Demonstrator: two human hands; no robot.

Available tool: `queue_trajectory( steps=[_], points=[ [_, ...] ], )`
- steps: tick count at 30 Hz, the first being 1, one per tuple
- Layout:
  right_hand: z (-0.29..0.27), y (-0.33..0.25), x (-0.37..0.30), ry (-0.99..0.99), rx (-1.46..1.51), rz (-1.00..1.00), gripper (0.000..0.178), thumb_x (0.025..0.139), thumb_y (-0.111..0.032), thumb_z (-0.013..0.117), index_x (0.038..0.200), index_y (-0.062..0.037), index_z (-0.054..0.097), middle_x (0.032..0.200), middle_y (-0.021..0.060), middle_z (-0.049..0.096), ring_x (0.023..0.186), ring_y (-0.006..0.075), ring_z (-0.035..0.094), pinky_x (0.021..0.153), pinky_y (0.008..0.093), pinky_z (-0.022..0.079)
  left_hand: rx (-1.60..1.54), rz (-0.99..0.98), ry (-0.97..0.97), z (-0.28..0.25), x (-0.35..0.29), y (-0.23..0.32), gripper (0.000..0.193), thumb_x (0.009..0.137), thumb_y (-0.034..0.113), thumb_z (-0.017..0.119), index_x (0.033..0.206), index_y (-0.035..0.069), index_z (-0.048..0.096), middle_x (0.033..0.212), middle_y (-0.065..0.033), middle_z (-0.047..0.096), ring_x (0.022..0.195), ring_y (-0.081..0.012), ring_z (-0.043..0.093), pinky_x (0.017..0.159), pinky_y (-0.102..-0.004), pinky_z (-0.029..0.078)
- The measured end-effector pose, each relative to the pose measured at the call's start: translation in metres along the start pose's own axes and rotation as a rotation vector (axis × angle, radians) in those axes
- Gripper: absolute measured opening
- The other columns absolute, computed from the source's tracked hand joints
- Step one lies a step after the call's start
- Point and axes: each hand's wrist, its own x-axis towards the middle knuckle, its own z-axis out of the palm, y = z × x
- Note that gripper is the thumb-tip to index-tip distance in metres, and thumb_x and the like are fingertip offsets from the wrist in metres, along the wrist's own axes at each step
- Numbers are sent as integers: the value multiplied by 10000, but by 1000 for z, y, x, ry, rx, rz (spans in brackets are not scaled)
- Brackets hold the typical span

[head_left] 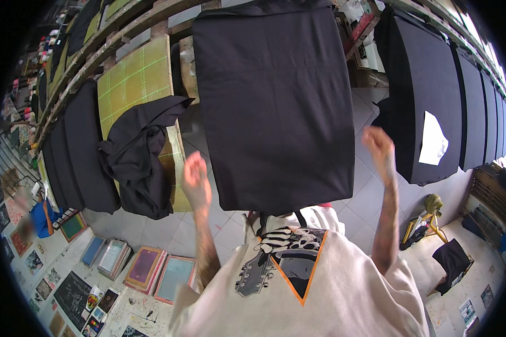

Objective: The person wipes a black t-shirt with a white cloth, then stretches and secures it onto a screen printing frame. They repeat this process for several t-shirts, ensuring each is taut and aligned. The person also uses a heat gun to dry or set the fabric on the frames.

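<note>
Cloth (275, 112), black, lies nearly flat directly ahead of the person, between the two hands; it covers its own support. Left hand (197, 181) is positioned just beside the lower left edge of the cloth. Motion blur softens its outline; its fingers are bent and close together, but whether they are pressed together cannot be told. Right hand (380, 148) is positioned beside the right edge, apart from the cloth, fingers curled toward the palm; whether the fingertips meet cannot be told. Left of the cloth, a yellow-green board (135, 73) bears bright green lines, and a crumpled black fabric (143, 149) is heaped across its lower part. Right of the cloth, a white sheet (433, 140) lies on a black panel (436, 73), nearest in a row. Tiled floor (365, 185) shows on both sides of the cloth. Frames (145, 268) rest at lower left.
</note>
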Motion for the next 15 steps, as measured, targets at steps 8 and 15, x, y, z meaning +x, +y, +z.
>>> queue_trajectory(
  steps=[8,15],
  points=[
    [54,66,-157,-42,431,868,687,977,-651,427,1248,-51,621,1011,89,715,849,225,692,656,311,514,-1111,-1062,-92,-11,-134,-33,562,1013,506,498,1348,54,517,1264,-116,599,1223,-263,526,1048,-441,416],
    [76,80,-115,188,1202,760,478,963,-461,610,1219,-58,613,1098,68,697,992,204,666,866,340,506,-833,-565,217,-14,-92,-115,638,976,548,550,1405,80,491,1316,-95,594,1247,-268,538,1057,-457,412]
  ],
)
